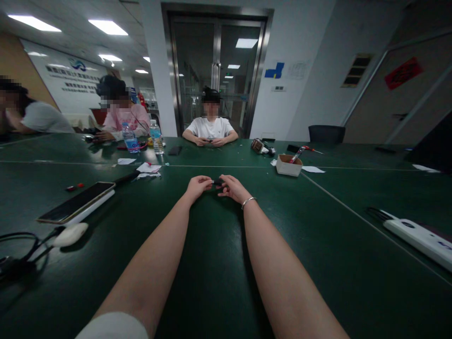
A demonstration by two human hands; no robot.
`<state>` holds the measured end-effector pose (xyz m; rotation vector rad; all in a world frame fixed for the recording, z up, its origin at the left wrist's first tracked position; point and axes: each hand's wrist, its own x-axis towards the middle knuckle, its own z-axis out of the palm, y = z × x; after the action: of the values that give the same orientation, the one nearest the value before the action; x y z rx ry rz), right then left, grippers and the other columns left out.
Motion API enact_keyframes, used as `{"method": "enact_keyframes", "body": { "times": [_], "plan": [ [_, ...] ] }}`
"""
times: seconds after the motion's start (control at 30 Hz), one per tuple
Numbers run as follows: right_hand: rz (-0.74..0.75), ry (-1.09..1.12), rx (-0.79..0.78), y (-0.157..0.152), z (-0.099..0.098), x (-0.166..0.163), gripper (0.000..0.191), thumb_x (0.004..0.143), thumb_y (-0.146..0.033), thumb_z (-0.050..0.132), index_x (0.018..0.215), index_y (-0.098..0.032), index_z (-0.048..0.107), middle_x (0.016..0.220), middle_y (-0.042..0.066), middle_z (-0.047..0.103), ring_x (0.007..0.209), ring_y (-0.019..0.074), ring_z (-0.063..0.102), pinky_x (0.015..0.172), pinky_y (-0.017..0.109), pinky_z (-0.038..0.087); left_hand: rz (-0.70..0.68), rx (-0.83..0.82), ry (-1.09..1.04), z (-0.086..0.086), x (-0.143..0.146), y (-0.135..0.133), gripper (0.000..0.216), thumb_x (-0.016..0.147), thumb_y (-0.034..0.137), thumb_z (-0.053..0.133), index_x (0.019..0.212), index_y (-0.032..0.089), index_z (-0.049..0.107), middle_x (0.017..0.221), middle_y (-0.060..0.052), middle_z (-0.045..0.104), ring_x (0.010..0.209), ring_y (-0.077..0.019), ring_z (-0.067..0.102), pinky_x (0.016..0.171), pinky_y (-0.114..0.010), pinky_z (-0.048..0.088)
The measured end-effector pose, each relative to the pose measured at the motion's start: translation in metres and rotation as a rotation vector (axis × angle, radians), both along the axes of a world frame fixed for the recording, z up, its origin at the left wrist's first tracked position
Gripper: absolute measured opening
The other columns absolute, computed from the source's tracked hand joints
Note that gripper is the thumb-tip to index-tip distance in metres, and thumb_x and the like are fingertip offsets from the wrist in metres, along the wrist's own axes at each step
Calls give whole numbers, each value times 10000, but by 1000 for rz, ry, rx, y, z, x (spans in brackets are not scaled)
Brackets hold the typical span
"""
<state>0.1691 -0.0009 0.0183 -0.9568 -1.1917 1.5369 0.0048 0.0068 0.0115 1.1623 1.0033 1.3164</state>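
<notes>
Both my arms stretch forward over the dark green table [219,263]. My left hand [197,186] and my right hand [231,187] meet at the middle, fingers curled and pinched on a small dark object [217,181] held between them. What the object is I cannot make out. A thin bracelet [248,202] sits on my right wrist.
A phone on a white slab [77,202], a white earbud case [69,234] and black cables [17,254] lie at left. A small cardboard box [288,165] stands ahead right, a white power strip [420,238] far right. Three people sit across, with water bottles [130,137] near them.
</notes>
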Motion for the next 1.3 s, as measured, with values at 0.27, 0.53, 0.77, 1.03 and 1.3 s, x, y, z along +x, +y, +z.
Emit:
{"method": "enact_keyframes", "body": {
  "times": [0.27, 0.53, 0.77, 1.03, 1.3],
  "plan": [
    [9, -3, -4, 1, 0, 0, 298, 785, -184, 575, 1039, -239, 430, 757, -51, 545, 407, 13, 469, 579, 325, 589, 3, -5, -15, -1, -1, 1, 154, 642, 105, 702, 767, 96, 613, 694, -35, 643, 620, -113, 624, 736, -318, 531],
    [-41, 18, 10, 1, 0, -1, 381, 768, -111, 553, 1090, -271, 426, 802, -47, 535, 419, 18, 493, 585, 339, 592, 4, -5, -15, -1, -1, 0, 150, 651, 105, 695, 773, 95, 609, 695, -35, 639, 626, -113, 623, 750, -327, 528],
    [-12, 16, 21, 0, 2, 0, 410, 733, -57, 544, 1069, -267, 437, 787, -58, 532, 408, 4, 472, 589, 326, 591, 13, 2, -13, -3, -2, 3, 145, 654, 104, 689, 772, 102, 605, 693, -28, 629, 634, -109, 621, 749, -326, 528],
    [31, 13, 21, 0, 1, -1, 230, 781, -86, 546, 975, -208, 521, 705, -52, 567, 381, 4, 441, 559, 314, 591, -17, 8, 9, -1, -2, 1, 130, 653, 149, 679, 772, 119, 637, 691, -32, 648, 647, -110, 619, 725, -293, 516],
    [20, -1, -10, -1, 3, -2, 144, 839, -86, 495, 947, -177, 523, 619, -31, 598, 372, 13, 437, 558, 284, 586, -65, 70, 79, -6, -4, 3, 233, 626, 226, 712, 831, 130, 656, 761, -50, 661, 719, -133, 623, 771, -328, 502]
  ]
}}
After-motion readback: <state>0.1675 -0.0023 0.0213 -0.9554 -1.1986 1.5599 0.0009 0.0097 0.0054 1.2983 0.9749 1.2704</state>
